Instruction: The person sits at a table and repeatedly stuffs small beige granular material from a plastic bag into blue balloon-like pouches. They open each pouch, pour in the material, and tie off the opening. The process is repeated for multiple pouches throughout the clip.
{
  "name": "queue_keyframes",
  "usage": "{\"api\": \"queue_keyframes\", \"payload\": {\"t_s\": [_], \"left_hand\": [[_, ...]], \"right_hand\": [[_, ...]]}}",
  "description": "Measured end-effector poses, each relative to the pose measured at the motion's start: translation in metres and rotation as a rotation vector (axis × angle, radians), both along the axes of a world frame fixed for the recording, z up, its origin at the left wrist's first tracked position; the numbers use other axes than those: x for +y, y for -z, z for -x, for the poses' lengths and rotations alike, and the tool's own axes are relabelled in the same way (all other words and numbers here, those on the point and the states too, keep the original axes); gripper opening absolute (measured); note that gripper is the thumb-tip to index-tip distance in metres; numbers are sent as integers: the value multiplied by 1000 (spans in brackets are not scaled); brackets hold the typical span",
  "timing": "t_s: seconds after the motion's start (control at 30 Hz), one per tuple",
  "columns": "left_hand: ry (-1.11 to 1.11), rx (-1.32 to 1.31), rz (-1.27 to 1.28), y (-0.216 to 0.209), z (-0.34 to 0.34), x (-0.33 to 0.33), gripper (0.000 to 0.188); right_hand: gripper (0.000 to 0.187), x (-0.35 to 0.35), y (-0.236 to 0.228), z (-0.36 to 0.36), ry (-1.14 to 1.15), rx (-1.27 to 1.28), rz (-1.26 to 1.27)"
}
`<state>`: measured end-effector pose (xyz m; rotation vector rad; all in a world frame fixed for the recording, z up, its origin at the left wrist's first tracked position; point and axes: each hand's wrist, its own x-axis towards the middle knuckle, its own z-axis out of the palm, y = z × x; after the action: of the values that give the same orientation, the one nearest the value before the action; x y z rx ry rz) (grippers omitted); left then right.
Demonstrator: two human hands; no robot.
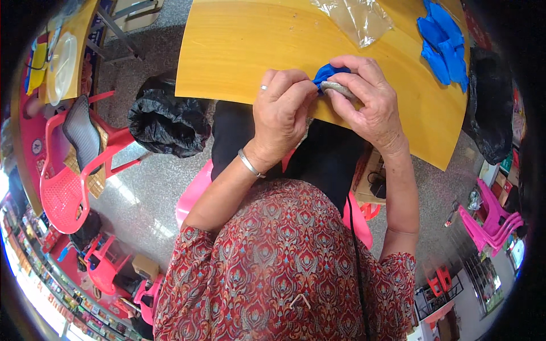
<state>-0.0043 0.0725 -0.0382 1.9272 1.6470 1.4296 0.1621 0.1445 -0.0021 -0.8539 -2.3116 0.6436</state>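
At the near edge of a yellow table [239, 51], both hands meet over a small piece of blue cloth-like material [327, 72]. My left hand [282, 105], with a ring and a bangle on its wrist, pinches the left end of it between thumb and fingers. My right hand [368, 102] is closed on a small greyish, rounded object [338, 90], held against the blue piece; its exact kind cannot be made out. Fingers hide part of both things. More blue pieces [445, 42] lie in a pile at the table's right side.
A crumpled clear plastic bag [359, 20] lies at the table's far side. Black bin bags hang open at the left [169, 119] and at the right [492, 105]. A pink chair [68, 196] stands on the left, near another table with a pale tray [61, 68].
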Motion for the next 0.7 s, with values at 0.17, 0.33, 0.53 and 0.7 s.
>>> {"api": "queue_keyframes", "payload": {"t_s": [0.17,0.33,0.53,0.7], "left_hand": [[36,-29,-24,0,2,-2,20],[71,19,-14,-2,4,-3,20],[61,81,105,-6,0,-5,26],[119,216,229,-19,2,-1,35]], "right_hand": [[17,1,-1,1,-1,-10,12],[18,0,-2,-1,20,3,106],[23,6,3,-5,25,63,209],[24,5,0,0,58,58,129]]}}
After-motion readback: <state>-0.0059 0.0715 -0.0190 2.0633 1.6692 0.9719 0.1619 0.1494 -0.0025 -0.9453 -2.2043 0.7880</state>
